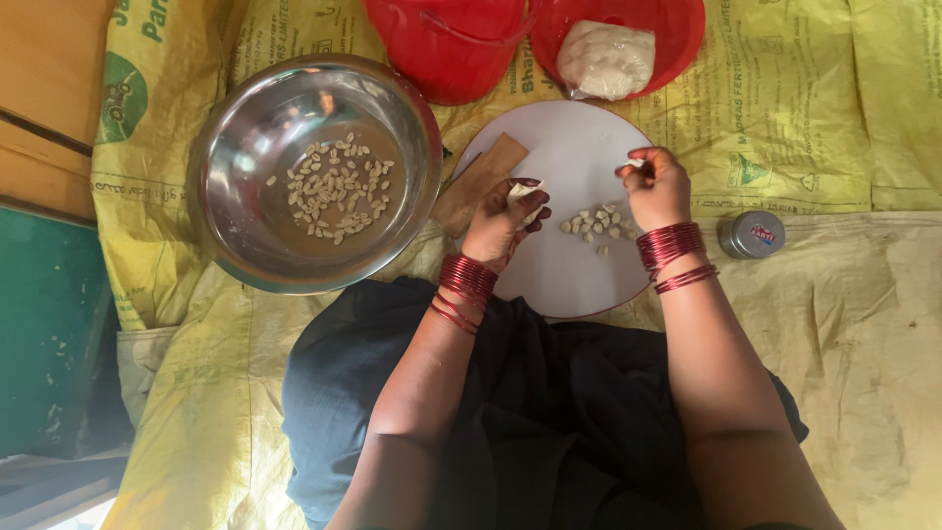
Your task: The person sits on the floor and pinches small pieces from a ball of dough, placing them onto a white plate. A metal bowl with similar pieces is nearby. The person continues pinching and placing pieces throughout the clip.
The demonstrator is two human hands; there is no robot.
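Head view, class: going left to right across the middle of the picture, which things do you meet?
Steel bowl of small pale pieces → wooden piece → left hand → pile of pale pieces on the white plate → right hand → small round tin.

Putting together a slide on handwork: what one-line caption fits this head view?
Left hand holds a white lump while right hand pinches off a bit above small pieces on a white round board.

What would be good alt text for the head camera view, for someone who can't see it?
Seen from above, a seated person's left hand holds a lump of white dough while the right hand pinches a small bit, both over a white round board with small dough pieces. A steel bowl of similar pieces sits to the left on yellow sacking.
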